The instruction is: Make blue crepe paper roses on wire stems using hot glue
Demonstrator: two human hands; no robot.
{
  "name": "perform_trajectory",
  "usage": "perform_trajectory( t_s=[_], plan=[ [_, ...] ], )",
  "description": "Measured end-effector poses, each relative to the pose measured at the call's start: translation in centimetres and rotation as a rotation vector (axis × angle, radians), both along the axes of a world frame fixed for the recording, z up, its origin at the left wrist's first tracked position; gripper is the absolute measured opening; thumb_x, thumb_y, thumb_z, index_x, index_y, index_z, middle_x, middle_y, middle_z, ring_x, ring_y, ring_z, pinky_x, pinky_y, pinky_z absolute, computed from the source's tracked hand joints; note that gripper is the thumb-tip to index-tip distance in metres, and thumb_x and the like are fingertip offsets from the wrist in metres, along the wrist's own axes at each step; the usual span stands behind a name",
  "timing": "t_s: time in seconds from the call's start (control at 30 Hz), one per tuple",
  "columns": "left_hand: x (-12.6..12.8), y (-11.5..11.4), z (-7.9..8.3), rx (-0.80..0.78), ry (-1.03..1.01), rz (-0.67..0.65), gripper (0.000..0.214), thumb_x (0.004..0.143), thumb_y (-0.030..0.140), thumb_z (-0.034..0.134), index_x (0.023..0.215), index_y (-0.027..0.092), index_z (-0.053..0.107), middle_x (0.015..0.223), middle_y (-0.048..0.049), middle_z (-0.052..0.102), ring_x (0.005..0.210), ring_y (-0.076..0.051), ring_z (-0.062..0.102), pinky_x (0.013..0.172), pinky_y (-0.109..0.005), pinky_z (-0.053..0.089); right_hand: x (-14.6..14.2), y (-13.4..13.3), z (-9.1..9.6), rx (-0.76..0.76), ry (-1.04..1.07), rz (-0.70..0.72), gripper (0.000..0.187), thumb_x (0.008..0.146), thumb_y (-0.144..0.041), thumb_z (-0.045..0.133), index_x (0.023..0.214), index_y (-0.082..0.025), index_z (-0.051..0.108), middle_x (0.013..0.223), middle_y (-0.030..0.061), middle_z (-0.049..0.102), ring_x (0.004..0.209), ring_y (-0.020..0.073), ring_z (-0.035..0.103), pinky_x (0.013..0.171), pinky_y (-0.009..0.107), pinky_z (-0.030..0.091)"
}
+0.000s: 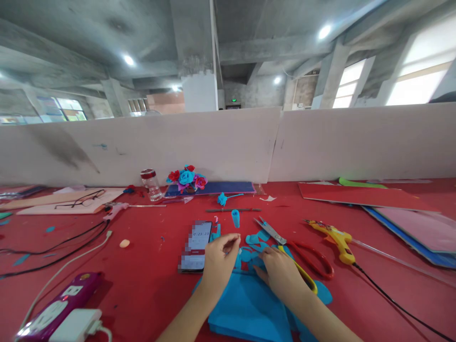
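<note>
My left hand (pixel 219 259) is lifted just above the red table (pixel 149 266), its thumb and fingers pinched together; what they pinch is too small to make out. My right hand (pixel 281 270) lies palm down on the blue paper sheet (pixel 245 308), fingers closed near several small cut blue paper pieces (pixel 254 240). A phone (pixel 195 246) with a lit screen lies just left of my left hand. Scissors with red and yellow handles (pixel 302 259) lie right beside my right hand.
A yellow glue gun (pixel 337 240) with a black cord lies to the right. Paper flowers (pixel 185 178) and a glass jar (pixel 151 183) stand by the white partition. Glasses (pixel 83 198), cables and a purple power strip (pixel 60 304) occupy the left. Coloured sheets (pixel 392 209) are stacked far right.
</note>
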State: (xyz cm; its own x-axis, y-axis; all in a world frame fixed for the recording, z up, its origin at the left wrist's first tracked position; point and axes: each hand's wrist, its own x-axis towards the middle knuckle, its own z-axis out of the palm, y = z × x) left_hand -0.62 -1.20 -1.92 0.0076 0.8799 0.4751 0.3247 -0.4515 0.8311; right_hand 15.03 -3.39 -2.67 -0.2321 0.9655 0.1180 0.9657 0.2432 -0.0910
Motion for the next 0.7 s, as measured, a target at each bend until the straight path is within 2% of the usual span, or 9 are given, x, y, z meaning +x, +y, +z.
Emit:
perform_trajectory(
  t_s=[0.1,0.23,0.37,0.5,0.6,0.67,0.7],
  plan=[
    [0.0,0.0,0.0,-0.003,-0.011,-0.003,0.015,0.077,0.025,0.056,0.083,0.017,0.068,0.081,-0.0050,0.072,0.074,-0.019,0.068,0.066,-0.028,0.056,0.0,0.0,0.0,-0.008,-0.001,-0.021,0.021,0.075,-0.017,0.048,0.083,-0.013,0.068,0.085,0.0137,0.067,0.082,0.0270,0.061,0.072,0.032,0.044],
    [0.1,-0.1,-0.1,-0.005,-0.013,-0.005,0.015,0.077,0.025,0.056,0.082,0.017,0.068,0.081,-0.0050,0.072,0.074,-0.019,0.068,0.066,-0.027,0.056,0.2,-0.1,0.0,-0.011,-0.006,-0.007,0.029,0.071,-0.010,0.045,0.090,-0.014,0.067,0.089,0.0133,0.067,0.086,0.0271,0.061,0.073,0.033,0.044],
    [0.2,-0.1,-0.1,-0.010,-0.018,-0.010,0.015,0.078,0.025,0.056,0.082,0.017,0.068,0.081,-0.0048,0.072,0.073,-0.019,0.068,0.065,-0.026,0.056,0.4,0.0,-0.2,0.009,0.007,0.027,0.030,0.073,-0.007,0.041,0.088,-0.013,0.067,0.085,0.0129,0.067,0.083,0.0267,0.061,0.072,0.033,0.044],
    [0.2,-0.1,-0.1,-0.019,-0.033,-0.015,0.014,0.077,0.025,0.057,0.082,0.017,0.068,0.081,-0.0047,0.072,0.073,-0.019,0.067,0.065,-0.026,0.055,0.5,0.2,-0.2,0.039,0.112,0.007,0.029,0.078,-0.008,0.038,0.080,-0.014,0.067,0.080,0.0107,0.067,0.077,0.0242,0.062,0.068,0.031,0.044],
    [0.1,-0.1,0.1,-0.049,-0.054,-0.019,0.014,0.077,0.026,0.057,0.081,0.017,0.068,0.081,-0.0049,0.072,0.074,-0.019,0.067,0.067,-0.027,0.054,0.5,0.1,0.2,0.020,0.318,0.049,0.025,0.078,-0.011,0.043,0.078,-0.017,0.067,0.080,0.0068,0.068,0.077,0.0203,0.061,0.068,0.028,0.044],
    [0.1,-0.2,0.2,-0.094,-0.087,-0.023,0.015,0.076,0.027,0.058,0.080,0.017,0.068,0.081,-0.0054,0.072,0.075,-0.019,0.066,0.067,-0.027,0.053,0.6,-0.1,0.6,-0.088,0.570,0.114,0.016,0.074,-0.014,0.051,0.072,-0.017,0.066,0.072,0.0028,0.066,0.070,0.0167,0.060,0.063,0.024,0.044],
    [0.1,-0.2,0.4,-0.127,-0.111,-0.034,0.015,0.075,0.027,0.059,0.080,0.016,0.068,0.081,-0.0058,0.071,0.075,-0.019,0.066,0.067,-0.027,0.053,0.8,-0.2,0.9,-0.191,0.701,0.143,0.010,0.071,-0.016,0.055,0.068,-0.017,0.065,0.064,0.0005,0.064,0.062,0.0146,0.059,0.057,0.023,0.043]
  ],
)
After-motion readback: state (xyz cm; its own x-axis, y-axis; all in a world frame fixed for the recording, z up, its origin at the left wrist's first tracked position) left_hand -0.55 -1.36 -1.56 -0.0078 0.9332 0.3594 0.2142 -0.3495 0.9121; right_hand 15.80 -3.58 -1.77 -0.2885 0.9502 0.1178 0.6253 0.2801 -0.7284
